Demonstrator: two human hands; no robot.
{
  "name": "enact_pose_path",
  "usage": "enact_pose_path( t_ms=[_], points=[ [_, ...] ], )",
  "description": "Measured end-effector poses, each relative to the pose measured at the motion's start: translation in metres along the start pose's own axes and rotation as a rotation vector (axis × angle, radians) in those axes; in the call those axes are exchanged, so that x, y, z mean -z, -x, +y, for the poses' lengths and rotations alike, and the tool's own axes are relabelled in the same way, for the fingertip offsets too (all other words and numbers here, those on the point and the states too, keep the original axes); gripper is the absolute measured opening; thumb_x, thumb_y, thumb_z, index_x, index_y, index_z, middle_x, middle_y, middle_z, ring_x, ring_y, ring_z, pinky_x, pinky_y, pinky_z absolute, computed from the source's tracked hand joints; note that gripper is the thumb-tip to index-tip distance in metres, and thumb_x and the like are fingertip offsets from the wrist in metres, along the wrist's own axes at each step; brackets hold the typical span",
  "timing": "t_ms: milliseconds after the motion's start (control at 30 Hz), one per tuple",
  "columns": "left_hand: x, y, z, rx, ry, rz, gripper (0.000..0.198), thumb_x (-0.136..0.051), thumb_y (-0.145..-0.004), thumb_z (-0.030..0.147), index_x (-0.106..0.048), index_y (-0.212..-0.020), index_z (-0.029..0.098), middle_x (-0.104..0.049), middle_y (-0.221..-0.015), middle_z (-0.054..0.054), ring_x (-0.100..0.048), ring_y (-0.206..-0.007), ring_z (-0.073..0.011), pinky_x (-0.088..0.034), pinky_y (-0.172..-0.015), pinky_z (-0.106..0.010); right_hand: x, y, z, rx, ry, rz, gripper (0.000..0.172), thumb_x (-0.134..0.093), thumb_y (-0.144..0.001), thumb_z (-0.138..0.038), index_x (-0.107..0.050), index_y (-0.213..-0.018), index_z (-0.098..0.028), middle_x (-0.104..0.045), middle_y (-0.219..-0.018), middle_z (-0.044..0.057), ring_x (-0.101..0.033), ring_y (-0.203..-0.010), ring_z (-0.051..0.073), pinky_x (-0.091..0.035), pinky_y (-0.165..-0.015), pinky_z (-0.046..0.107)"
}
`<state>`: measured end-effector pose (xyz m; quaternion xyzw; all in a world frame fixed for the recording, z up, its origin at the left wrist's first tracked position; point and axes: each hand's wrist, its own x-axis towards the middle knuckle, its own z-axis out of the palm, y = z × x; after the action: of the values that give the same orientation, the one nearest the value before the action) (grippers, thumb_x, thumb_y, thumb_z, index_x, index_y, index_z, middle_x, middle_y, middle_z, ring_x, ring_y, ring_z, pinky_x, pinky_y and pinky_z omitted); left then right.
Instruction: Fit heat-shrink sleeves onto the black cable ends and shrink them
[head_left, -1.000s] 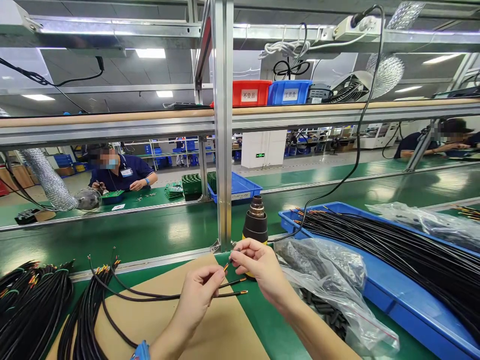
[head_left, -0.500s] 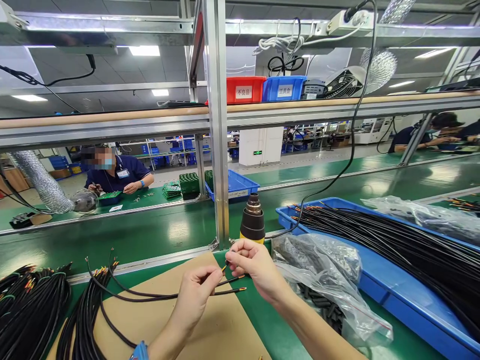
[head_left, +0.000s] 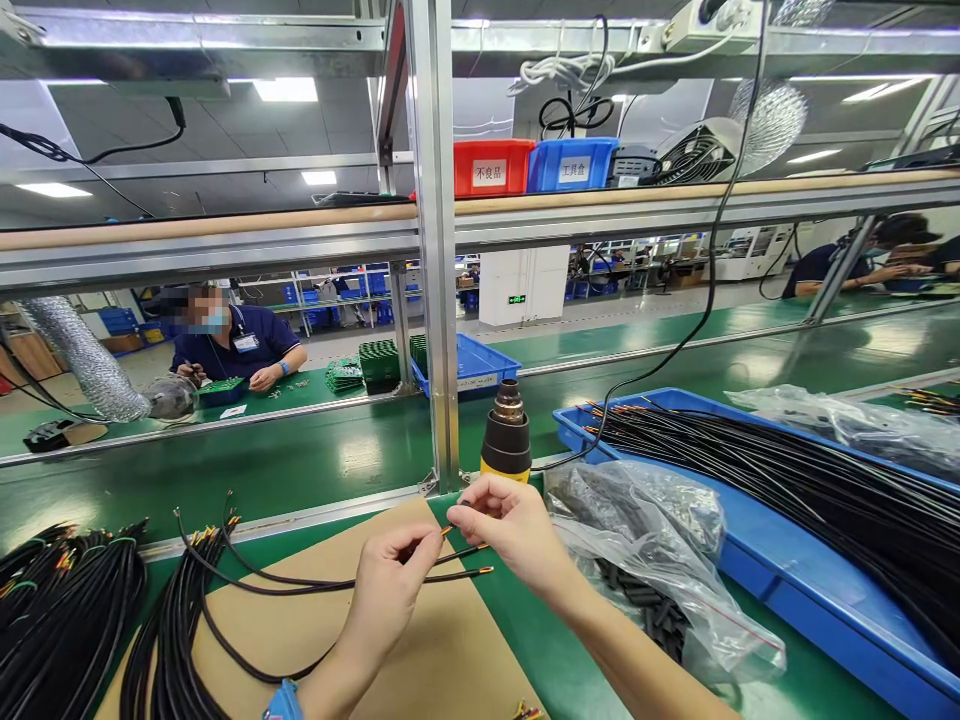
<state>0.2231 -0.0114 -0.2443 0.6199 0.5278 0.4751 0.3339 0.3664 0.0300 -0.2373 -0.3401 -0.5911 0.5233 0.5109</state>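
My left hand (head_left: 391,575) pinches a black cable near its end, where thin orange and yellow wires (head_left: 447,530) poke out past the fingertips. Facing it, my right hand (head_left: 517,530) grips a small black tube (head_left: 463,504) between thumb and fingers, mostly hidden by them. The wire tips reach right up to the right thumb; whether they enter the tube I cannot tell. Behind the left hand lie two loose black cables (head_left: 461,575) with bared coloured ends. Below both hands is a brown cardboard sheet (head_left: 442,640) on the green bench.
A heat gun (head_left: 505,440) stands nozzle up by the metal post (head_left: 437,300). Clear bags (head_left: 720,610) of short black tubes lie at right, beside a blue tray (head_left: 795,590) of long cables. Cable bundles (head_left: 67,620) lie at left. A co-worker (head_left: 236,340) sits across the bench.
My two hands have come slightly closer, and less of the wire and black tube shows between them. The view has shifted a little.
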Motion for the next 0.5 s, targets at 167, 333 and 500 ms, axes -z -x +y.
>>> enact_pose_path(
  t_ms=[167, 333, 500],
  points=[
    [0.0013, -0.0009, -0.0004, -0.004, 0.017, 0.008, 0.030, -0.050, -0.077, 0.038, -0.057, -0.058, 0.016, -0.034, -0.056, 0.002, -0.029, -0.056, -0.0110, -0.025, -0.051, -0.021, -0.0003, -0.0005, 0.0001, 0.004, -0.032, 0.020, 0.027, -0.072, -0.059, -0.035, -0.054, -0.064, -0.016, -0.055, -0.054, -0.002, -0.049, -0.050, 0.010, -0.041, -0.049, 0.024],
    [0.0009, -0.0008, -0.0033, -0.022, 0.008, 0.023, 0.028, -0.051, -0.078, 0.035, -0.058, -0.058, 0.016, -0.037, -0.054, 0.002, -0.032, -0.055, -0.0106, -0.027, -0.051, -0.021, -0.0043, 0.0019, 0.0010, 0.016, -0.030, 0.051, 0.026, -0.072, -0.058, -0.034, -0.055, -0.062, -0.016, -0.056, -0.055, -0.002, -0.050, -0.052, 0.010, -0.040, -0.051, 0.023],
    [0.0006, 0.0000, -0.0089, -0.063, -0.039, 0.054, 0.024, -0.052, -0.079, 0.034, -0.065, -0.068, 0.016, -0.053, -0.063, -0.001, -0.042, -0.060, -0.0128, -0.034, -0.056, -0.021, -0.0062, 0.0018, 0.0020, 0.030, -0.055, 0.062, 0.024, -0.072, -0.059, -0.033, -0.056, -0.064, -0.015, -0.058, -0.057, -0.001, -0.051, -0.052, 0.010, -0.042, -0.051, 0.023]
  ],
)
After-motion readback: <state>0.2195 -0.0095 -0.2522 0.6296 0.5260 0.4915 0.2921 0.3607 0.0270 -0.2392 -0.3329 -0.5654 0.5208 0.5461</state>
